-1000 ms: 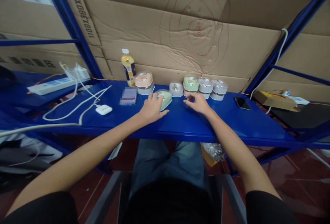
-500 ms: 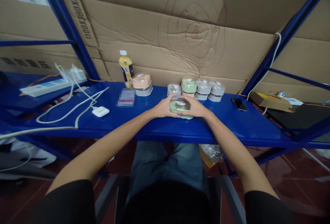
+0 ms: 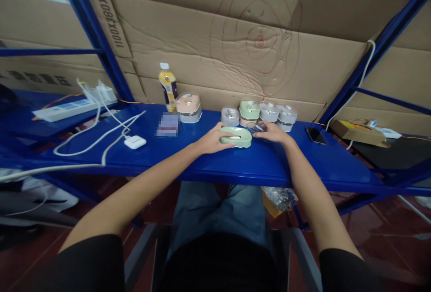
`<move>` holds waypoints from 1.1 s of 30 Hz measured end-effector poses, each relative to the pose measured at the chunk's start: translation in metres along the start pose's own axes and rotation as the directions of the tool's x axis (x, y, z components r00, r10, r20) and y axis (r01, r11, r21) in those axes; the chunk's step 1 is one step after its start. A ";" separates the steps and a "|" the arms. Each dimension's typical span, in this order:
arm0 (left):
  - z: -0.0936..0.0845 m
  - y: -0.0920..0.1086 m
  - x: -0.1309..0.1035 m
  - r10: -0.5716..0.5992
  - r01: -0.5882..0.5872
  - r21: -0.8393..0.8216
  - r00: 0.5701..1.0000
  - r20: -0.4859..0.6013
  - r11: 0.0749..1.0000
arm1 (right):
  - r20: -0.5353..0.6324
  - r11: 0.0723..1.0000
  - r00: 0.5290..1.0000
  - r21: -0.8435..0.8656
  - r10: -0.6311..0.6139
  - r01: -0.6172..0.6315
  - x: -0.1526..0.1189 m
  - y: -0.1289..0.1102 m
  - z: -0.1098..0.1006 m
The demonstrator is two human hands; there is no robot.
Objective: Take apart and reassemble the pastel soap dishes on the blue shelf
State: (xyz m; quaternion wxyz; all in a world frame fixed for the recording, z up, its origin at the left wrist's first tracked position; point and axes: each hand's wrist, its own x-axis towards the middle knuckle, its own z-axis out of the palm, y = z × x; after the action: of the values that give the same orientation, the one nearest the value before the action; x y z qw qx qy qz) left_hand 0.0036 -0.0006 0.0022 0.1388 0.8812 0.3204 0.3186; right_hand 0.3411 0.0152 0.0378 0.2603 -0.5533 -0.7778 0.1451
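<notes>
A light green oval case (image 3: 243, 137) with a dark slot in its top rests on the blue table (image 3: 202, 163). Around its left end, my left hand (image 3: 215, 140) is closed, thumb in front and fingers behind. Just right of the case, my right hand (image 3: 270, 131) pinches a clear plastic lid (image 3: 254, 128), held apart from the case and partly hidden by the fingers. Behind my hands stand a grey case (image 3: 230, 116), a green case (image 3: 249, 109) on a pink one, and stacked grey cases (image 3: 286, 115).
At the back left are a pink case (image 3: 188, 103) on a grey one and a yellow bottle (image 3: 167, 89). A white earphone case (image 3: 135, 142) and cables lie left. A phone (image 3: 315, 135) and an open cardboard box (image 3: 358, 133) are at the right.
My right hand has moved right and slightly back, taking the clear lid off the green case. My left hand still holds the case. The view has shifted slightly.
</notes>
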 end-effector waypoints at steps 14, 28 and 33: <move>-0.017 -0.019 0.003 -0.084 0.092 0.059 0.988 -0.133 0.994 | 0.057 0.981 0.990 -0.158 0.127 -0.116 0.001 0.002 0.000; -0.022 -0.037 0.001 -0.133 0.146 0.097 0.983 -0.129 0.984 | 0.063 0.979 0.991 -0.174 0.116 -0.104 0.001 0.001 0.002; -0.019 -0.020 -0.002 0.010 -0.009 0.014 0.996 -0.089 1.000 | -0.061 0.974 0.989 -0.173 0.134 -0.143 -0.004 -0.007 -0.008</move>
State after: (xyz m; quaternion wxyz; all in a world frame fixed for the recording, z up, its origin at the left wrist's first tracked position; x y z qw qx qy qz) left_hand -0.0196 0.0136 0.0072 0.1169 0.8685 0.3241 0.3562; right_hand 0.3410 0.0089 0.0469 0.2183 -0.6305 -0.7406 0.0794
